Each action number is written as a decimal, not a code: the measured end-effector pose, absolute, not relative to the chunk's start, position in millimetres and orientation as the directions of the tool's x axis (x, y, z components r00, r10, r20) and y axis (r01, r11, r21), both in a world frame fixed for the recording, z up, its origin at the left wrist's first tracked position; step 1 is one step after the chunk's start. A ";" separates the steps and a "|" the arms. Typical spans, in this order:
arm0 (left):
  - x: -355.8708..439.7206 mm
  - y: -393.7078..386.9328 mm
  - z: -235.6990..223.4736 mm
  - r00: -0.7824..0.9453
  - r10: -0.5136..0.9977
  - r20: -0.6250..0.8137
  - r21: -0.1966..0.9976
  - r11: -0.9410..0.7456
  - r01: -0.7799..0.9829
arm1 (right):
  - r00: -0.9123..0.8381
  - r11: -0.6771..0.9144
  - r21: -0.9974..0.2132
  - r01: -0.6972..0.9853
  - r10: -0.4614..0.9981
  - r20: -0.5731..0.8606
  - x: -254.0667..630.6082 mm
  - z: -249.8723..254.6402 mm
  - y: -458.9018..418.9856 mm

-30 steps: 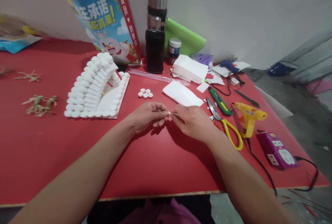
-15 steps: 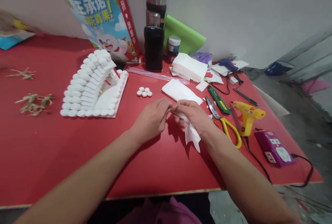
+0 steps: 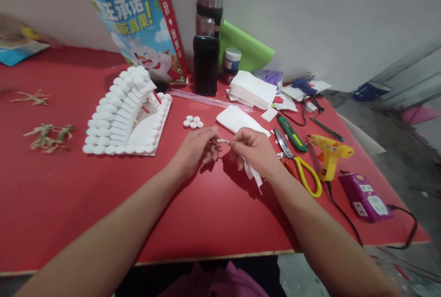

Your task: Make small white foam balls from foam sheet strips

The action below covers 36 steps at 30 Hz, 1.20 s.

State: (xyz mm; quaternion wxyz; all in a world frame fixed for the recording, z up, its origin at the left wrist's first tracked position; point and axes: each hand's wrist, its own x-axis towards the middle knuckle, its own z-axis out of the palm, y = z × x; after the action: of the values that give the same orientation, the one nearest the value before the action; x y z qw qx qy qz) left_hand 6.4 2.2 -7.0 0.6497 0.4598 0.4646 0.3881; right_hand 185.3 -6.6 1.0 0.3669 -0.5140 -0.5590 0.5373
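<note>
Pinched between the fingertips of my right hand [image 3: 254, 149] is a small, narrow white piece of tissue paper [image 3: 223, 141], seen edge-on. A longer crumpled strip of tissue hangs below that palm. My left hand [image 3: 197, 151] has curled fingers, and its fingertips meet the other end of the small piece. Just beyond the left hand, several small white round pieces [image 3: 193, 122] lie grouped on the red table [image 3: 203, 214]. Further left stands a white model [image 3: 120, 113] with a curved stair, edged with similar white rounds.
A folded white tissue stack [image 3: 241, 120] lies behind my right hand. To the right are yellow-handled scissors [image 3: 305, 173], a green cutter [image 3: 292, 133], a yellow glue gun [image 3: 330, 154] and a purple power socket [image 3: 365, 197]. A black case [image 3: 206, 67] stands at the back.
My hands have moved slightly apart, and the small white piece now shows between the fingertips. My left fingers have loosened from their tighter curl.
</note>
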 end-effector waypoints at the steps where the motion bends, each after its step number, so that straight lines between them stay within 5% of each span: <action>1: 5.4 3.7 -6.1 0.302 0.887 -0.350 0.899 0.408 -0.158 | -0.208 -0.016 -0.963 0.268 0.975 -0.074 185.7 0.6 -8.7; 6: -0.5 6.4 -8.0 0.420 0.821 -0.386 0.824 0.512 -0.244 | -0.341 0.425 -0.679 0.599 0.902 0.264 188.3 -3.3 -13.0; 12: -4.3 7.7 -12.3 0.485 0.784 -0.389 0.831 0.526 -0.183 | -0.385 0.484 -0.569 0.664 0.875 0.295 188.7 -4.3 -11.3; 17: -0.5 5.1 -12.3 0.378 0.872 -0.311 0.939 0.343 -0.018 | -0.246 0.256 -0.730 0.633 0.961 0.124 185.6 -1.8 -12.0; 22: 5.7 -4.2 -11.0 0.256 0.963 -0.080 0.974 0.021 0.224 | -0.179 -0.239 -0.937 0.254 0.941 -0.288 181.3 2.1 -8.2; 26: 6.6 -7.9 -13.5 0.268 0.941 0.206 0.823 -0.315 0.473 | -0.206 -0.352 -0.936 0.012 0.915 -0.347 175.8 2.8 -8.4; 31: 4.4 -6.1 -23.7 0.351 0.804 0.480 0.513 -0.582 0.631 | -0.160 -0.301 -0.953 -0.029 0.943 -0.293 170.1 -2.0 -11.4; 36: 2.6 -3.5 -29.2 0.440 0.745 0.502 0.415 -0.653 0.633 | -0.204 -0.299 -0.953 -0.054 0.937 -0.283 176.6 -2.0 -9.6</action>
State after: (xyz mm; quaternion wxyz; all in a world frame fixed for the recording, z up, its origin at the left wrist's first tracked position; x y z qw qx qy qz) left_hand 2.6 -3.5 -29.2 0.0831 0.8444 0.4079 0.3373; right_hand 176.6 -9.6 -2.0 0.3899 -0.4959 -0.4455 0.6353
